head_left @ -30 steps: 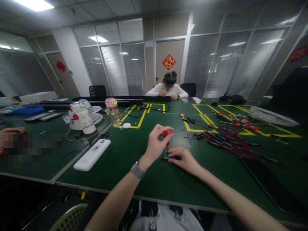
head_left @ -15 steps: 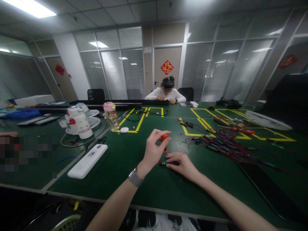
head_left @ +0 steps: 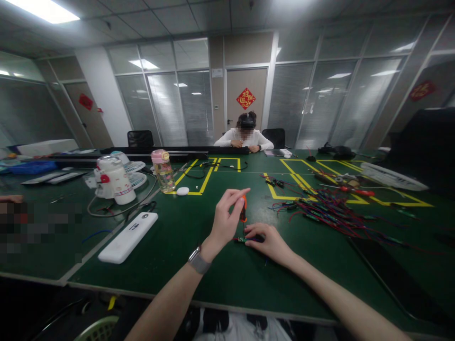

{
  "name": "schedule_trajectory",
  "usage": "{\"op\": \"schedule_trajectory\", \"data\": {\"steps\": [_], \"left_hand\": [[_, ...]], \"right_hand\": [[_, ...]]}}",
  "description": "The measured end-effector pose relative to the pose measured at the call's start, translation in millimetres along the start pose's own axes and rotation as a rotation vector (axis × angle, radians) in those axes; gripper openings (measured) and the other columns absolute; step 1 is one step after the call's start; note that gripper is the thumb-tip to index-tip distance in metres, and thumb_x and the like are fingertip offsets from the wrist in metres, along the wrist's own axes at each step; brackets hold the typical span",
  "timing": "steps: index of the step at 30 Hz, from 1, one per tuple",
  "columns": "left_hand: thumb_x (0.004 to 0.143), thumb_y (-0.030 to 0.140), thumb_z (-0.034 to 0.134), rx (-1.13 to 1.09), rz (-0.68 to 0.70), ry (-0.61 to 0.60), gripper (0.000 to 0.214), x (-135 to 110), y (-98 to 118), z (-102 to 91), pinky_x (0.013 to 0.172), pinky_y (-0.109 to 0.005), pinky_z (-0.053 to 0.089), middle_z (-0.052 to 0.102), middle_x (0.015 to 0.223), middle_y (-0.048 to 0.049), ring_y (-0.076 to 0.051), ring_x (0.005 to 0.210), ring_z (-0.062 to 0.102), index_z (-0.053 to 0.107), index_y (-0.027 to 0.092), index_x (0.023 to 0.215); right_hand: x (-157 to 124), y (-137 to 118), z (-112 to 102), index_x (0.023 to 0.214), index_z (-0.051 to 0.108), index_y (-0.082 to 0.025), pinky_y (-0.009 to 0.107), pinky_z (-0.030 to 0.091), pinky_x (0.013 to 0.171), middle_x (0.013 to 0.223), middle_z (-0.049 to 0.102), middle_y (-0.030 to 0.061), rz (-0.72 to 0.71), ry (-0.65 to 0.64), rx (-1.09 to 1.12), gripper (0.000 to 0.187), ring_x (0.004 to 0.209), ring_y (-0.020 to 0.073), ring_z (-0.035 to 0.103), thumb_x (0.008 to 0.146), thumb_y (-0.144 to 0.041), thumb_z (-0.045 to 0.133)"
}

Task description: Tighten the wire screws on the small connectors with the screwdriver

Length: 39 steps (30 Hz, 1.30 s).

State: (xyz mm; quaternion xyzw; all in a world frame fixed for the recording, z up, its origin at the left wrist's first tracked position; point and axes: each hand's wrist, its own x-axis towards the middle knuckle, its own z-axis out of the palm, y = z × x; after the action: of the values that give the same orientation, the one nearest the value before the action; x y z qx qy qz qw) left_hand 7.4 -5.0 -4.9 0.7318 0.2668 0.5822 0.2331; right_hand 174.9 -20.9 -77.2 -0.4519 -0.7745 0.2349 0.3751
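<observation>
An orange and black screwdriver (head_left: 243, 214) stands almost upright in front of me. My left hand (head_left: 227, 215), with a watch on its wrist, has its thumb and fingers closed around the handle's upper part. The thin shaft points down at a small green circuit board (head_left: 241, 240) on the table; whether the tip sits in a screw is too small to tell. My right hand (head_left: 272, 242) pinches the board's right side against the table, its fingertips close to the shaft. Thin wires come off the board, partly hidden by that hand.
Right of my hands lies a heap of wired circuit boards (head_left: 330, 208). A dark flat panel (head_left: 387, 274) is at the right. To the left are a white power bank (head_left: 128, 237), a pink-lidded bottle (head_left: 163, 173) and a white cup (head_left: 117, 182). A person (head_left: 245, 135) sits opposite.
My left thumb and fingers have turned around the screwdriver handle, and the thumb now lies along it. The right hand stays on the board. The view has shifted slightly.
</observation>
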Motion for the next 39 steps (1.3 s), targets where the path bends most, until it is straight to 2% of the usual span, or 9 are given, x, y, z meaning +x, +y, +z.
{"op": "schedule_trajectory", "data": {"steps": [4,9,14,17,21,28,32,34,39], "left_hand": [[0.094,0.026,0.047,-0.113,-0.027,-0.083,0.032,1.0,0.3,0.4,0.081,-0.029,0.051,0.063,0.107,-0.0073,-0.017,0.092,0.062,0.059,0.022,0.123],[0.085,0.028,0.062,0.013,-0.016,0.023,0.022,2.4,-1.2,-0.5,0.073,-0.024,0.049,0.059,0.091,-0.0035,-0.014,0.083,0.058,0.069,0.021,0.104],[0.095,0.025,0.043,-0.066,-0.019,-0.056,0.031,1.6,0.1,-0.7,0.084,-0.028,0.049,0.06,0.109,-0.0067,-0.016,0.096,0.06,0.061,0.023,0.121],[0.094,0.025,0.047,-0.113,-0.024,-0.071,0.032,0.9,-0.1,0.7,0.082,-0.029,0.051,0.062,0.11,-0.0074,-0.016,0.094,0.062,0.059,0.022,0.123],[0.087,0.027,0.06,0.03,0.01,0.03,0.024,0.9,-1.9,1.3,0.075,-0.025,0.05,0.06,0.094,-0.0042,-0.015,0.085,0.059,0.067,0.022,0.109],[0.095,0.025,0.045,-0.101,-0.012,-0.069,0.033,0.6,-2.2,1.3,0.084,-0.029,0.049,0.061,0.11,-0.0067,-0.016,0.096,0.061,0.058,0.024,0.125],[0.084,0.027,0.064,0.031,0.006,0.034,0.023,0.7,-1.5,0.6,0.077,-0.026,0.048,0.06,0.093,-0.0035,-0.015,0.085,0.058,0.068,0.022,0.106],[0.085,0.028,0.062,0.067,0.013,0.054,0.02,1.7,-0.5,-0.8,0.079,-0.027,0.047,0.059,0.093,-0.0037,-0.015,0.085,0.058,0.07,0.022,0.102],[0.093,0.026,0.046,-0.206,-0.085,-0.126,0.029,6.7,2.3,-3.9,0.082,-0.03,0.049,0.064,0.102,-0.0071,-0.017,0.093,0.062,0.064,0.019,0.116]], "right_hand": [[-0.4,-1.0,-3.1,0.084,0.076,-0.02,0.039,0.049,0.092,0.1,0.073,0.0082,0.002,-0.013,0.022,0.015,0.098,0.0242,0.066,0.07,-0.02,0.076],[-0.9,0.2,-5.0,0.079,0.077,-0.021,0.038,0.049,0.091,0.099,0.073,0.0077,0.011,-0.007,0.028,0.009,0.097,0.0237,0.066,0.071,-0.021,0.075],[-0.6,-1.2,-4.9,0.08,0.076,-0.021,0.037,0.048,0.091,0.099,0.072,0.0075,0.013,-0.011,0.012,0.01,0.096,0.0227,0.066,0.07,-0.02,0.076],[-0.6,-2.2,-4.7,0.084,0.076,-0.021,0.037,0.048,0.091,0.101,0.072,0.0074,0.002,-0.019,-0.01,0.015,0.097,0.0227,0.065,0.069,-0.019,0.076],[-0.5,-1.5,-3.7,0.081,0.076,-0.021,0.037,0.048,0.091,0.1,0.071,0.0071,-0.001,-0.018,-0.033,0.011,0.096,0.0226,0.065,0.07,-0.018,0.075],[0.4,-2.4,-3.3,0.079,0.076,-0.02,0.037,0.048,0.091,0.1,0.072,0.0082,0.01,-0.015,-0.031,0.01,0.095,0.0225,0.065,0.069,-0.017,0.076],[0.3,-2.8,-3.5,0.079,0.076,-0.02,0.038,0.048,0.091,0.1,0.072,0.0077,0.013,-0.012,-0.039,0.01,0.095,0.0227,0.065,0.069,-0.017,0.076],[0.3,-2.8,-3.6,0.078,0.076,-0.02,0.037,0.048,0.091,0.1,0.072,0.0076,0.01,-0.014,-0.038,0.01,0.096,0.0227,0.065,0.069,-0.017,0.076],[0.4,-3.3,-4.1,0.077,0.076,-0.02,0.037,0.048,0.09,0.099,0.072,0.0079,0.008,-0.012,-0.033,0.008,0.094,0.0223,0.065,0.07,-0.017,0.075]]}}
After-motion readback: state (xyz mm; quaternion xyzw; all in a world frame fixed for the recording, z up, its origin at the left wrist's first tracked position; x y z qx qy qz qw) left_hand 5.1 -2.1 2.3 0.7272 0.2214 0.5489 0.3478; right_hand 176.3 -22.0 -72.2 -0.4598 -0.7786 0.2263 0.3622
